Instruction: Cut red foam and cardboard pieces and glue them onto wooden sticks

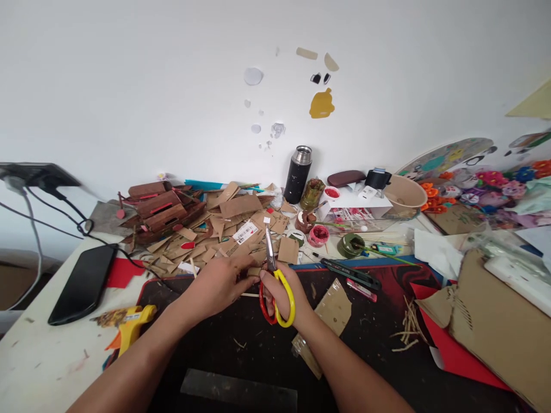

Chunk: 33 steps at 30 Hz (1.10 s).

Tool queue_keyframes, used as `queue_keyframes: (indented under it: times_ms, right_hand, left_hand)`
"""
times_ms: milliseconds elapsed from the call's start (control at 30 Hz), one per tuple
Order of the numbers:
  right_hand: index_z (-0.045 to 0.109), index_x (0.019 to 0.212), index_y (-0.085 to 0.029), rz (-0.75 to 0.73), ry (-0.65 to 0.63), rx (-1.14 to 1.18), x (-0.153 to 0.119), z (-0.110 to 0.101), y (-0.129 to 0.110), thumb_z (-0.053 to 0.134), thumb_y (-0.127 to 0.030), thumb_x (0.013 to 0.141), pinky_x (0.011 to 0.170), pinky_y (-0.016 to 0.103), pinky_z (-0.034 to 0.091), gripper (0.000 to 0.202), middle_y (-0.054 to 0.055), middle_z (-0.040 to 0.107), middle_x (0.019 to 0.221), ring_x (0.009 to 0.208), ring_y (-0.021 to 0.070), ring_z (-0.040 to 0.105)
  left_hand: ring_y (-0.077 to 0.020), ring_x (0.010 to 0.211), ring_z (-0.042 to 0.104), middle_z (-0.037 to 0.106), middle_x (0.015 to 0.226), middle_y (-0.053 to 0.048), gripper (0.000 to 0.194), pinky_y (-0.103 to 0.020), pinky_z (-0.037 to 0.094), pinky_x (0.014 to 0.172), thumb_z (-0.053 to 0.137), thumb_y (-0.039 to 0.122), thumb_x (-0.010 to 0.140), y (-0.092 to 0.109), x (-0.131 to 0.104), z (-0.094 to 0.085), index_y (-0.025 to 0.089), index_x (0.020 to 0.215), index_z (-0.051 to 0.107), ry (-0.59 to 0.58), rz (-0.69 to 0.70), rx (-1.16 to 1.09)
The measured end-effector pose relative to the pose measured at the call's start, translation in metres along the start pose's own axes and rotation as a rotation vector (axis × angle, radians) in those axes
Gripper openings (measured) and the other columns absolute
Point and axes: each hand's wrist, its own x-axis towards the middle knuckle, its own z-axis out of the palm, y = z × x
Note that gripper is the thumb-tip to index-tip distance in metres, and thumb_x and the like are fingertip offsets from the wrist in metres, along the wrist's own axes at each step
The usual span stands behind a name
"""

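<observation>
My right hand (282,289) holds a pair of scissors (283,298) with one red and one yellow handle. The metal blades point up and away from me, and look closed. Close beside it, my left hand (221,284) pinches a small piece of cardboard (255,272), partly hidden by the fingers. The fingertips of both hands meet around this piece. Just beyond them lies a heap of cardboard scraps (206,246). Under my right forearm is a flat cardboard piece (336,310) with clear tape on its edge.
A phone (84,284) and a yellow glue gun (133,327) lie at left. Behind stand a brown cardboard model (159,209), a black flask (298,175) and paint pots (350,245). A utility knife (350,274) rests on the dark mat (370,350). Larger cardboard (503,315) fills the right.
</observation>
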Motion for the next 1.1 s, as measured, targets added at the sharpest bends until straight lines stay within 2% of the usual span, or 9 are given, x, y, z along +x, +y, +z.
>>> queue_keyframes:
  times_ms: [167,333,467,633,833,1000,1100]
  right_hand:
    - [0.052,0.088,-0.024,0.009,-0.014,0.032,0.000,0.001,0.001,0.072,-0.064,0.084,0.029,0.019,0.036,0.045,-0.012,0.048,0.046,0.028,0.0106,0.043]
    - [0.054,0.092,-0.023,0.023,-0.011,0.026,-0.001,0.002,0.000,0.070,-0.063,0.084,0.029,0.019,0.036,0.044,-0.013,0.048,0.046,0.029,0.0104,0.043]
    - [0.055,0.096,-0.023,0.028,-0.018,0.019,-0.002,0.002,0.001,0.070,-0.064,0.084,0.031,0.019,0.036,0.045,-0.013,0.048,0.046,0.029,0.0110,0.043]
    - [0.055,0.094,-0.024,0.015,-0.032,-0.029,-0.002,0.002,0.004,0.066,-0.061,0.088,0.031,0.019,0.036,0.039,-0.012,0.047,0.044,0.030,0.0120,0.046]
    - [0.055,0.094,-0.024,0.015,-0.021,-0.031,-0.001,0.003,0.006,0.068,-0.064,0.086,0.031,0.018,0.034,0.044,-0.012,0.048,0.045,0.029,0.0113,0.045]
    - [0.053,0.090,-0.024,0.001,-0.019,-0.006,-0.001,0.003,0.006,0.070,-0.066,0.085,0.031,0.020,0.035,0.045,-0.012,0.048,0.046,0.029,0.0115,0.044]
    - [0.053,0.089,-0.024,-0.015,-0.018,-0.009,-0.002,0.004,0.004,0.070,-0.068,0.086,0.031,0.020,0.036,0.047,-0.012,0.049,0.048,0.029,0.0109,0.045]
  left_hand:
    - [-0.0290,0.095,0.079,0.085,0.107,-0.008,0.024,-0.034,0.055,0.079,0.062,0.032,0.099,-0.001,0.000,-0.002,0.026,0.116,0.077,-0.018,0.003,-0.032]
    - [-0.0292,0.098,0.078,0.084,0.118,-0.008,0.042,-0.037,0.057,0.085,0.068,0.039,0.095,-0.005,-0.003,-0.016,0.027,0.134,0.071,-0.056,-0.027,-0.113]
    - [-0.0283,0.096,0.078,0.083,0.113,-0.009,0.033,-0.038,0.058,0.086,0.064,0.041,0.097,-0.010,-0.005,-0.024,0.025,0.123,0.075,-0.033,0.005,-0.159]
    - [-0.0291,0.099,0.078,0.085,0.112,-0.008,0.027,-0.037,0.057,0.088,0.063,0.041,0.098,-0.009,-0.005,-0.025,0.026,0.114,0.079,-0.037,0.024,-0.118]
    - [-0.0292,0.092,0.079,0.085,0.105,-0.006,0.024,-0.035,0.054,0.079,0.065,0.038,0.096,-0.003,-0.006,-0.020,0.028,0.113,0.080,-0.023,0.010,-0.005]
    - [-0.0307,0.093,0.079,0.085,0.105,-0.008,0.024,-0.036,0.054,0.080,0.062,0.033,0.097,-0.005,-0.005,-0.012,0.027,0.112,0.080,-0.005,0.022,0.081]
    - [-0.0295,0.090,0.078,0.085,0.103,-0.008,0.026,-0.035,0.053,0.078,0.060,0.036,0.098,-0.003,-0.006,-0.015,0.026,0.111,0.080,0.007,0.044,0.081]
